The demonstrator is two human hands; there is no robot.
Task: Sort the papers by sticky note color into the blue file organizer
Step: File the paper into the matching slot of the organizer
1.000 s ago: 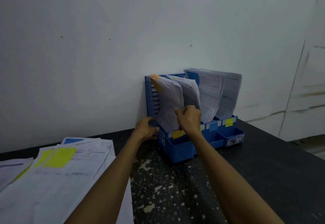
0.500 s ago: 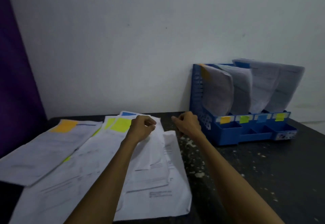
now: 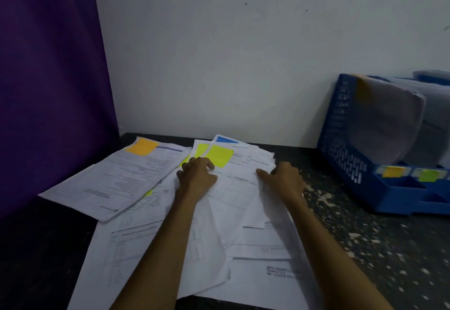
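A loose pile of white papers (image 3: 219,224) lies spread on the dark table. The top sheet carries a yellow sticky note (image 3: 219,155); a blue note (image 3: 225,139) peeks out behind it, and an orange note (image 3: 142,146) marks a stack further left. My left hand (image 3: 197,175) rests with bent fingers on the top sheet just below the yellow note. My right hand (image 3: 282,178) pinches that sheet's right edge. The blue file organizer (image 3: 341,144) stands at the right, cut by the frame edge, with papers (image 3: 389,124) upright in its slots and orange (image 3: 392,171) and green (image 3: 428,175) labels on its front.
A purple curtain (image 3: 48,90) hangs along the left side, and a white wall (image 3: 231,53) closes the back. The speckled dark table (image 3: 377,248) shows bare between the pile and the organizer.
Both hands left the organizer and came left onto the paper pile. The view swung left, so the organizer now sits at the right edge.
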